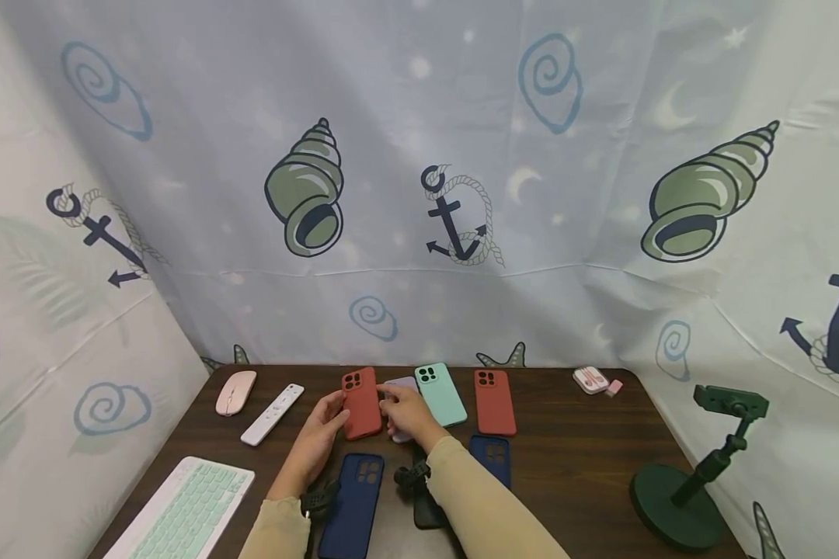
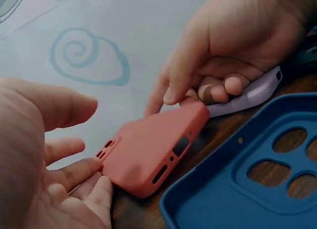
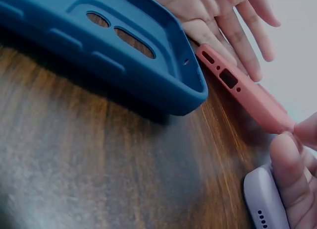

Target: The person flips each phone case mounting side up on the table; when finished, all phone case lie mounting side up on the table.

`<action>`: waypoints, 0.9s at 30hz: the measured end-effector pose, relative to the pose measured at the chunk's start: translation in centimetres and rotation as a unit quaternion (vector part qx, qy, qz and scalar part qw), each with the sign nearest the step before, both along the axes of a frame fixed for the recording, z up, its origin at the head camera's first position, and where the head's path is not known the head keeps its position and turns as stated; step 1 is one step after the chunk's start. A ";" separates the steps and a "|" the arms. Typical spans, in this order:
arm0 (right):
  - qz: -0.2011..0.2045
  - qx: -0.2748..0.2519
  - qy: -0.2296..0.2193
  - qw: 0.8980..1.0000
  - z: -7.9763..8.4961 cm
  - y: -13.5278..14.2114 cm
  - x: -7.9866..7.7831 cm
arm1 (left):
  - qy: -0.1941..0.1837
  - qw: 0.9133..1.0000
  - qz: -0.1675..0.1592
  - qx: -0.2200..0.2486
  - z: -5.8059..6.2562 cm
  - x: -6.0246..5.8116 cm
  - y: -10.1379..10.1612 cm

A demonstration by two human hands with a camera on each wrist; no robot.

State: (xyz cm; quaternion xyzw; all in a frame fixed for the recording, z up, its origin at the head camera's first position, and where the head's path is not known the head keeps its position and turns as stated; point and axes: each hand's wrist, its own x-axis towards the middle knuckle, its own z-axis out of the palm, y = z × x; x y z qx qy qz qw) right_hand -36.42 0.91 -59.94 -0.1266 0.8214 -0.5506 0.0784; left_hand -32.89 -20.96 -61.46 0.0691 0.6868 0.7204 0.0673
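Observation:
A red phone case (image 1: 361, 402) lies back side up at the middle of the table, its camera cutouts at the far end. Along its left edge, the fingers of my left hand (image 1: 318, 435) touch it, while the thumb stands apart in the left wrist view. My right hand (image 1: 407, 410) pinches the opposite edge between thumb and index finger, as the right wrist view shows; its other fingers curl in. Partly hidden under that hand is a lilac phone case (image 2: 247, 97). A dark blue case (image 1: 353, 497) lies nearer me, between the forearms.
Right of the hands lie a mint case (image 1: 440, 394), a second red case (image 1: 495, 402) and another blue case (image 1: 491, 458). A mouse (image 1: 236, 392), a white remote (image 1: 273, 414) and a keyboard (image 1: 189, 505) are left. A green stand (image 1: 678, 505) rises at the right edge.

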 end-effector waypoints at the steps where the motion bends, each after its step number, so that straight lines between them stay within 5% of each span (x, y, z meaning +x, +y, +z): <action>1: 0.001 -0.011 -0.003 1.000 -0.1 0.1 0.0 | 0.002 1.000 -0.002 -0.009 0.0 0.1 0.1; 11: 0.033 -0.107 -0.026 0.993 -0.5 0.6 -0.1 | 0.031 0.999 -0.001 -0.032 0.0 -0.1 0.5; 27: 0.033 -0.093 0.008 0.995 -0.3 0.5 0.2 | -0.012 0.999 -0.004 -0.044 0.5 0.2 1.1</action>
